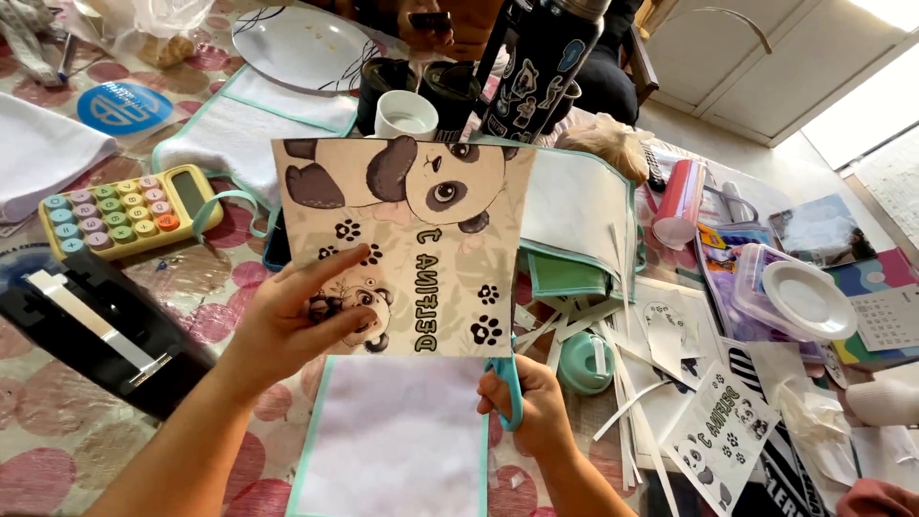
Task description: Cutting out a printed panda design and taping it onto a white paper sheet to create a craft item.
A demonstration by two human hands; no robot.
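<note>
My left hand [297, 321] holds up a beige printed sheet [431, 258] with panda pictures and paw prints, gripping its lower left corner. My right hand [536, 407] grips teal-handled scissors [507, 383] just under the sheet's bottom edge; the blades are hidden behind the paper. Below the sheet lies a white cloth with a teal border [397, 440].
A yellow calculator [129, 211] and a black tape dispenser [96, 325] lie at left. Behind the sheet stand a white cup [405, 113], a dark bottle with stickers [541, 67] and a white plate [302, 46]. Paper strips [622, 402], a plastic box [785, 297] and another panda print [713, 445] crowd the right.
</note>
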